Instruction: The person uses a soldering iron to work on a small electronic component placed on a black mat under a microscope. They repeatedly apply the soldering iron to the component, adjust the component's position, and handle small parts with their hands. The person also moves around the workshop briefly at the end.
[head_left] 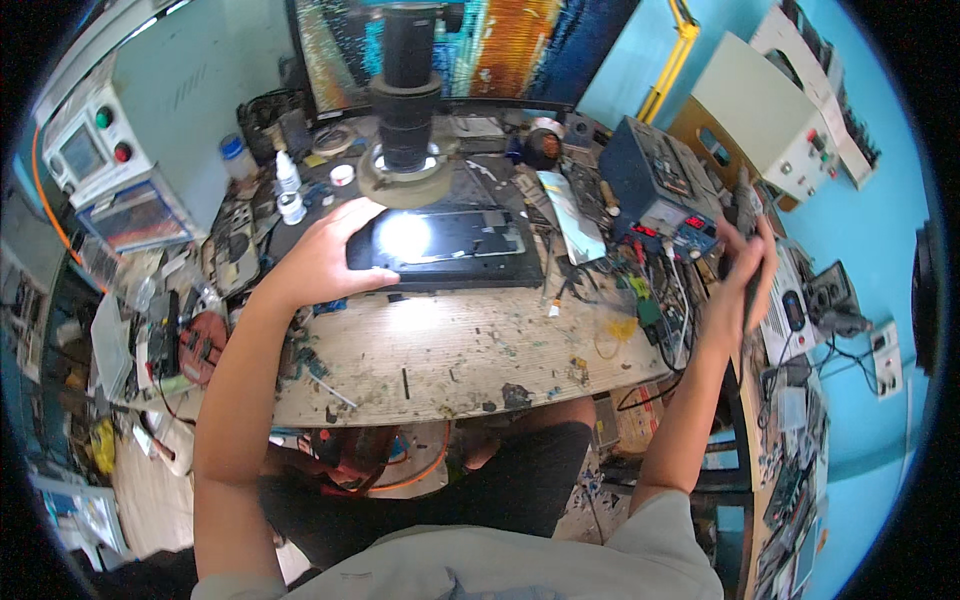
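A dark, glossy phone (462, 240) lies on a black flat plate (520, 272) beneath a black microscope (408, 120), a bright light spot on its left part. My left hand (325, 255) grips the left end of the phone, thumb on the near side and fingers on the far side. Over at the right edge of the bench, my right hand (745, 265) is wrapped around a grey-and-black wand-like handpiece (746, 205) that points upward. The exact kind of this tool cannot be made out.
A dark blue station (660, 180) with red digits stands at the right, cables (682, 300) before it. White bottles (288, 175) stand behind my left hand. A monitor (500, 50) is at the back. Scraps and a thin black strip (406, 383) lie on the wooden bench (450, 340).
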